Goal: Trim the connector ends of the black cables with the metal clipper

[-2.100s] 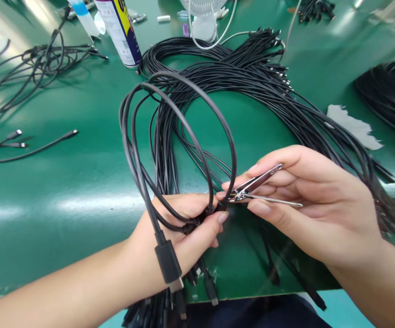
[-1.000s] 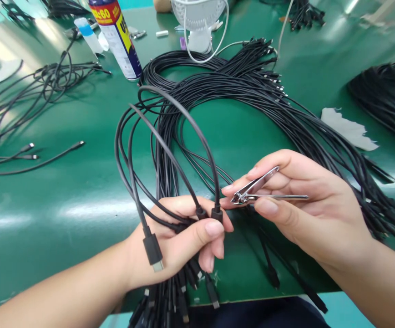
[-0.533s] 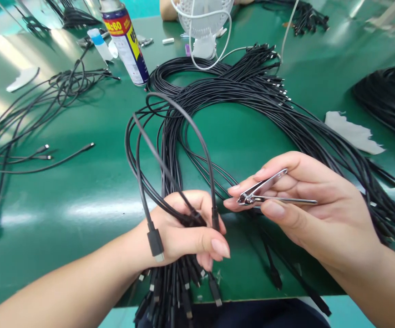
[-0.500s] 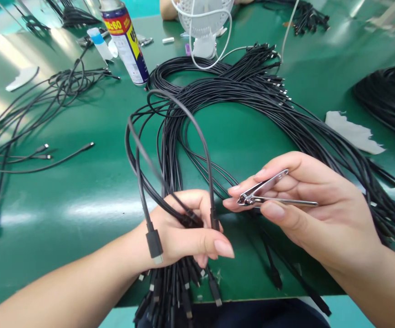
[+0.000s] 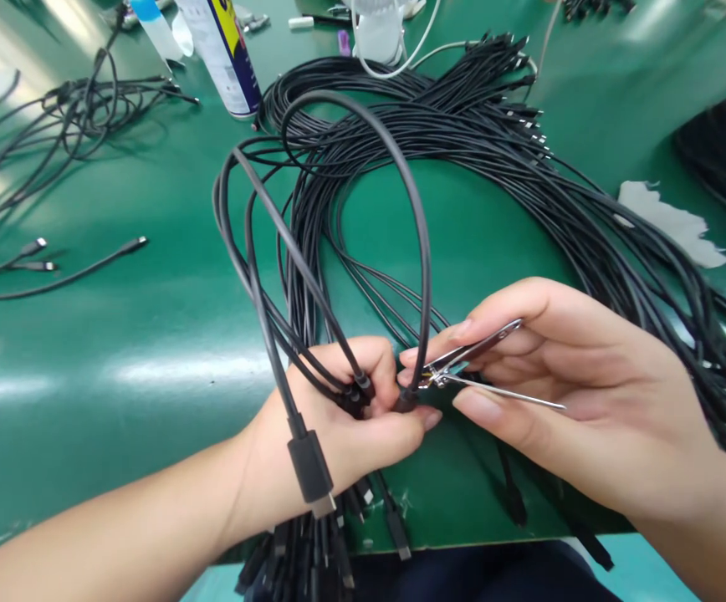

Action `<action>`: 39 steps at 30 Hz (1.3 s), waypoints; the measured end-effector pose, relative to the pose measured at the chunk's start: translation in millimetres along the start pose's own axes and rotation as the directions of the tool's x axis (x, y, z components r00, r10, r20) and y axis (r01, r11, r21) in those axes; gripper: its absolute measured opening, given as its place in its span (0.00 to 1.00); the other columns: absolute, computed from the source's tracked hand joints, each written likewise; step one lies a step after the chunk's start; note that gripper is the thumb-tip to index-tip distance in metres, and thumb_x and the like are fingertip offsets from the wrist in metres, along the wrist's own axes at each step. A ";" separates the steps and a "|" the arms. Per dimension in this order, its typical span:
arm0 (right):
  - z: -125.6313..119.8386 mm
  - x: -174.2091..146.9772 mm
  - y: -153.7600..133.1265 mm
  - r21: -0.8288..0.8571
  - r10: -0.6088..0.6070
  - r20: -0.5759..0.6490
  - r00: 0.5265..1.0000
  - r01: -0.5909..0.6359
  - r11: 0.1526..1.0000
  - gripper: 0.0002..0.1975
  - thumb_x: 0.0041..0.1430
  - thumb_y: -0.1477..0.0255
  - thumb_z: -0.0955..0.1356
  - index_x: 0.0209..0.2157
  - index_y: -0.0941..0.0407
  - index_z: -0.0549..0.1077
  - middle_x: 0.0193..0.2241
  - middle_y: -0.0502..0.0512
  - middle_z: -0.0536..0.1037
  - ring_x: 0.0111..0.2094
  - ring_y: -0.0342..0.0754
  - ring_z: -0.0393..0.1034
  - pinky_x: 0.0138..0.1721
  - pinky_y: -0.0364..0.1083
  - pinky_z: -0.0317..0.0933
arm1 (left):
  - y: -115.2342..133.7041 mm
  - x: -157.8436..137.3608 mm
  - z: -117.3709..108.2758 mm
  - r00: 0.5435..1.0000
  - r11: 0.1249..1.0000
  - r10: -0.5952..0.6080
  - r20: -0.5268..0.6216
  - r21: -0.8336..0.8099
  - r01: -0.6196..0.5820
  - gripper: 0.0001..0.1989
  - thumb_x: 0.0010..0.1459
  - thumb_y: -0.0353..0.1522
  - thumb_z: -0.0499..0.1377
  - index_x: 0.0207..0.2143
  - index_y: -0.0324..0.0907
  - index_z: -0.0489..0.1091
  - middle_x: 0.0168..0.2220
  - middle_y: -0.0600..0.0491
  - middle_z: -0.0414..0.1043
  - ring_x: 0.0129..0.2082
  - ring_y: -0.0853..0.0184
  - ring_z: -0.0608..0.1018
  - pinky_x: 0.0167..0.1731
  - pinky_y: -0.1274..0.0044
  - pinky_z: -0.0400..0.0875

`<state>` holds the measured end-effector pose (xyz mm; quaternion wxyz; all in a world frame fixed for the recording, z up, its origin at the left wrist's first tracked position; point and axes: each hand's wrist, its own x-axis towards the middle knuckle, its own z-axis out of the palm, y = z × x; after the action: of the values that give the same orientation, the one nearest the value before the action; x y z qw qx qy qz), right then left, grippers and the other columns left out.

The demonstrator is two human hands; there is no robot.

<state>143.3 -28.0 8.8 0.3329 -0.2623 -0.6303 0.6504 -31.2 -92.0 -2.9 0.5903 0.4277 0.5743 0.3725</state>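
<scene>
My left hand [image 5: 350, 418] is closed around the ends of several black USB cables [image 5: 422, 242]. One cable end is pinched between its thumb and forefinger, the plug itself hidden by the fingers. Another cable's plug [image 5: 310, 468] hangs over the back of the wrist, its metal tip pointing down. My right hand [image 5: 557, 393] holds a silver nail clipper [image 5: 482, 344] between thumb and fingers, its lever spread away from the body. The clipper's jaws are right at the neck of the pinched cable; whether they touch it, I cannot tell.
A large bundle of black cables [image 5: 363, 155] curves across the green table [image 5: 168, 334]. Loose cables [image 5: 87, 117] lie at the left, near a spray can [image 5: 228, 63]. The base of a white fan [image 5: 379, 33] stands at the back. Torn white paper [image 5: 670, 221] lies at the right.
My right hand has brought the nail clipper left to the cable in my left hand. The left thumb and forefinger have closed on that cable's end. The view has tilted lower.
</scene>
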 end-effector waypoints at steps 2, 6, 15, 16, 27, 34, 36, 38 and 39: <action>-0.3 0.1 0.0 0.010 0.013 0.005 1.000 -0.013 1.000 0.16 0.54 0.85 0.74 0.38 0.49 0.74 0.36 0.46 0.85 0.39 0.42 0.83 0.42 0.35 0.75 | 1.8 0.0 0.4 1.000 1.000 0.016 -0.015 -0.001 -0.016 0.18 0.48 0.28 0.66 0.18 0.42 0.57 0.17 0.63 0.59 0.18 0.78 0.59 0.17 0.85 0.54; -0.8 0.4 0.9 0.059 0.042 0.022 0.999 -0.044 0.997 0.16 0.56 0.84 0.73 0.40 0.48 0.74 0.38 0.44 0.85 0.39 0.41 0.83 0.44 0.35 0.75 | 3.4 -0.1 1.1 1.000 1.000 0.003 -0.030 0.012 -0.003 0.18 0.48 0.29 0.66 0.17 0.42 0.57 0.18 0.62 0.60 0.19 0.78 0.61 0.17 0.85 0.56; -3.7 -2.8 5.0 0.026 0.055 0.033 0.998 -0.056 0.998 0.16 0.57 0.82 0.74 0.41 0.47 0.75 0.37 0.46 0.84 0.39 0.44 0.83 0.44 0.38 0.76 | 2.7 1.1 2.4 0.999 0.999 -0.007 -0.034 -0.038 0.006 0.17 0.47 0.28 0.65 0.16 0.42 0.58 0.16 0.62 0.59 0.17 0.78 0.59 0.16 0.86 0.54; -3.7 -2.9 5.0 0.022 0.056 0.032 0.998 -0.057 0.998 0.16 0.57 0.82 0.74 0.41 0.47 0.75 0.36 0.46 0.83 0.39 0.44 0.83 0.43 0.39 0.76 | 2.6 1.2 2.7 0.999 0.999 -0.005 -0.036 -0.040 0.003 0.17 0.47 0.28 0.65 0.17 0.42 0.58 0.17 0.62 0.59 0.17 0.78 0.60 0.16 0.86 0.54; -2.8 -3.2 0.5 0.010 0.050 0.021 0.999 -0.050 0.999 0.15 0.56 0.82 0.74 0.40 0.47 0.75 0.36 0.46 0.84 0.38 0.44 0.83 0.43 0.38 0.76 | 3.4 2.1 3.8 0.998 0.999 0.014 -0.063 -0.039 -0.016 0.18 0.46 0.26 0.65 0.15 0.42 0.57 0.16 0.63 0.59 0.18 0.79 0.60 0.16 0.86 0.55; -3.4 -1.4 0.5 -0.043 0.045 0.016 0.999 -0.045 0.998 0.13 0.57 0.80 0.74 0.39 0.48 0.75 0.38 0.47 0.86 0.39 0.45 0.83 0.42 0.38 0.77 | 1.7 0.5 3.3 0.999 0.999 -0.018 -0.048 -0.048 0.015 0.18 0.46 0.26 0.65 0.15 0.42 0.57 0.16 0.63 0.58 0.18 0.78 0.60 0.17 0.86 0.56; -4.0 -1.6 0.2 -0.058 0.039 0.016 0.999 -0.038 0.998 0.12 0.57 0.80 0.74 0.38 0.49 0.75 0.38 0.47 0.86 0.40 0.46 0.83 0.42 0.38 0.77 | 0.7 1.1 3.5 0.998 1.000 -0.026 -0.055 -0.018 0.025 0.17 0.46 0.27 0.66 0.16 0.42 0.58 0.17 0.62 0.59 0.19 0.77 0.62 0.18 0.85 0.59; -4.0 -2.8 -0.1 -0.070 0.048 0.020 0.999 -0.046 0.996 0.12 0.58 0.80 0.74 0.38 0.48 0.75 0.39 0.47 0.86 0.40 0.46 0.83 0.42 0.38 0.77 | -0.3 1.7 3.8 0.997 1.000 -0.022 -0.072 -0.007 0.021 0.17 0.46 0.28 0.66 0.16 0.42 0.58 0.17 0.62 0.59 0.19 0.76 0.63 0.19 0.84 0.59; -3.8 -3.6 -0.1 -0.067 0.051 0.025 0.998 -0.049 0.997 0.13 0.58 0.81 0.74 0.37 0.48 0.75 0.39 0.46 0.86 0.40 0.45 0.83 0.43 0.38 0.77 | -0.8 2.0 4.1 0.997 1.000 -0.021 -0.076 -0.007 0.020 0.18 0.45 0.28 0.66 0.16 0.42 0.58 0.17 0.62 0.59 0.19 0.76 0.62 0.18 0.84 0.58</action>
<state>148.5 -28.4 8.4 0.2994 -0.2802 -0.6490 0.6408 -27.0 -90.8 -4.4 0.5731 0.4054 0.5997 0.3842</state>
